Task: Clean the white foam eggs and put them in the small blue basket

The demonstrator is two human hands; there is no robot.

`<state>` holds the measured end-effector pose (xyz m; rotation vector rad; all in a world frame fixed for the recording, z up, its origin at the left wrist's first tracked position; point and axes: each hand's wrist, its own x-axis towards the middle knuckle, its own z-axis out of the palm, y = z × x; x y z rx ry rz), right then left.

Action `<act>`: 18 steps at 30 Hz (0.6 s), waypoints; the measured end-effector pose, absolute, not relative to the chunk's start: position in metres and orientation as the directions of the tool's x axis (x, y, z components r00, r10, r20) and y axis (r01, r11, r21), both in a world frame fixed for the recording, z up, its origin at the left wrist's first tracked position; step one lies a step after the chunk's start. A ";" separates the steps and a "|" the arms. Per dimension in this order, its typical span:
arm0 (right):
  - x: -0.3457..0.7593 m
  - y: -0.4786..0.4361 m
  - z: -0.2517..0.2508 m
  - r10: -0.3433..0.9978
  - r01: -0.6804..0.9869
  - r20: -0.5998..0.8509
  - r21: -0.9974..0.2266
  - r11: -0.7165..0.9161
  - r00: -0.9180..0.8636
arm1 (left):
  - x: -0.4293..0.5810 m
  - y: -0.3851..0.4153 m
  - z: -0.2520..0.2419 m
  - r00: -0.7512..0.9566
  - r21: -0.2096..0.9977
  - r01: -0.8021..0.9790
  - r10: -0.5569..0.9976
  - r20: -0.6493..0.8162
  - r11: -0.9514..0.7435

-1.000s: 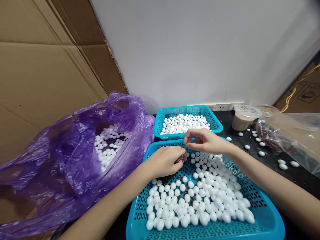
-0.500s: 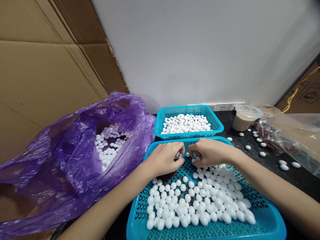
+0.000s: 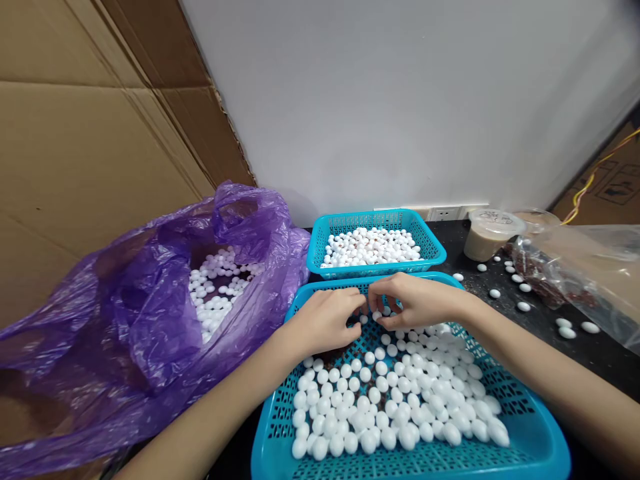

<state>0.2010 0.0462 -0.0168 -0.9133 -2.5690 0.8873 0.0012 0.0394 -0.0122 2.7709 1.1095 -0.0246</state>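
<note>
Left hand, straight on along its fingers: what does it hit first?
Probably the white ball just off the left hand's fingertips, with the right hand right beyond. Depth is unclear: passing above the ball, it would likely meet the right hand first.

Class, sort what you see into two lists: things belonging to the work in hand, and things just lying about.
Belonging to the work:
- left hand and right hand
- near basket
- white balls inside it
- probably far basket and purple bag, also holding balls

Apparently lying about:
- lidded cup
- yellow wire
- cardboard
</note>
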 end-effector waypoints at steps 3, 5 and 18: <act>0.200 0.047 -0.017 0.609 0.398 0.058 -0.707 0.584 -0.791 | 0.002 0.038 -0.012 0.721 0.130 0.690 0.692 -0.032 -0.712; 0.200 0.047 -0.018 0.585 0.374 0.041 -0.733 0.569 -0.810 | 0.003 0.038 -0.010 0.722 0.160 0.682 0.692 0.004 -0.713; 0.198 0.046 -0.022 0.543 0.362 0.015 -0.730 0.580 -0.840 | 0.006 0.037 -0.005 0.598 0.391 0.655 0.760 0.253 -0.646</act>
